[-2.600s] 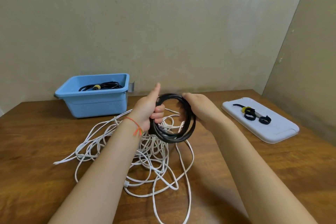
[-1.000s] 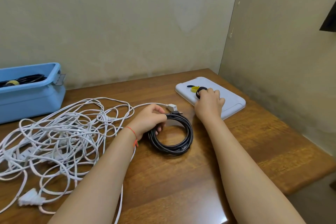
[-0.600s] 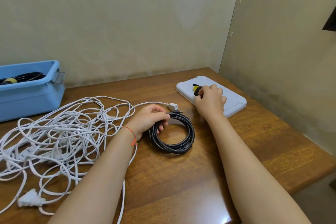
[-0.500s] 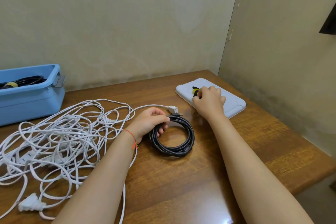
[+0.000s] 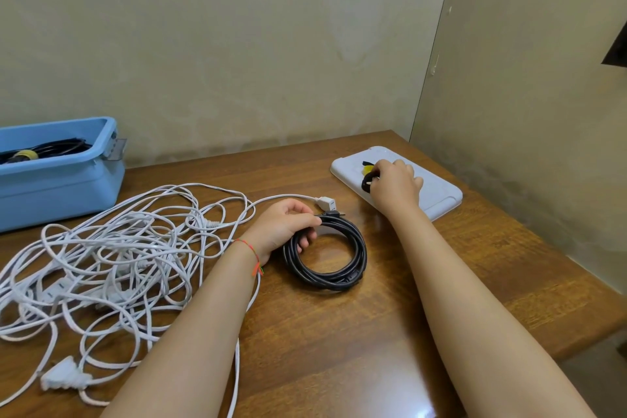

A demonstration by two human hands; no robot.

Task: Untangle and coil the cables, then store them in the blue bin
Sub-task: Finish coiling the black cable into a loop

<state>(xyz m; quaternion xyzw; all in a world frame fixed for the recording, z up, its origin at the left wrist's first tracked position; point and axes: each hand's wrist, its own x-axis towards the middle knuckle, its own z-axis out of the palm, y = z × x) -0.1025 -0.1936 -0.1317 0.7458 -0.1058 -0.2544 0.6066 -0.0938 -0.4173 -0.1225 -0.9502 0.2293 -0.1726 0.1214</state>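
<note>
Left hand (image 5: 284, 227): gripping the black coil (image 5: 326, 253) mid-table.
Right hand (image 5: 393, 186): pinching a strap (image 5: 366, 181), lying toward the table's far right corner from the coil.

The coiled cable (image 5: 325, 256) is black, the tangled cable (image 5: 112, 258) white. The bin (image 5: 61, 193) is light blue, the tray (image 5: 437, 195) pale lilac-white. The table (image 5: 339, 332) is glossy brown wood grain. An orange-red thread (image 5: 251, 253) circles one wrist.
</note>
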